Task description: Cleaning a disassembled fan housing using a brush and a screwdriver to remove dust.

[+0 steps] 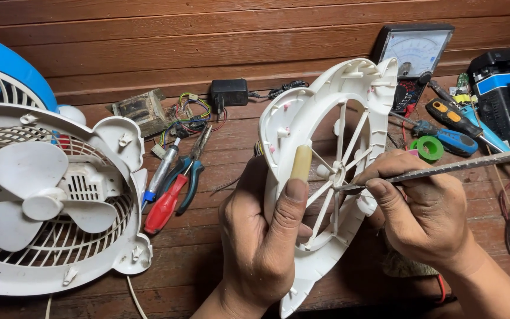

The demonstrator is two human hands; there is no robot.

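A: Status on the hands?
B: Left hand (261,236) clamped on the white fan guard (326,171), centre frame, held upright, thumb pinning a tan stick (300,163) to its rim. Right hand (423,210) pinches a metal rod (455,167), tip at the guard's hub.
A: Surroundings?
B: Fan body (42,201) left, pliers (191,177) and red screwdriver (165,204) between, multimeter (414,50) upper right.

Your hands hold the fan grille frame (326,171) upright at the table's (208,260) centre; the fan (48,201) lies to its left, pliers (190,174) between them, multimeter (414,53) behind.
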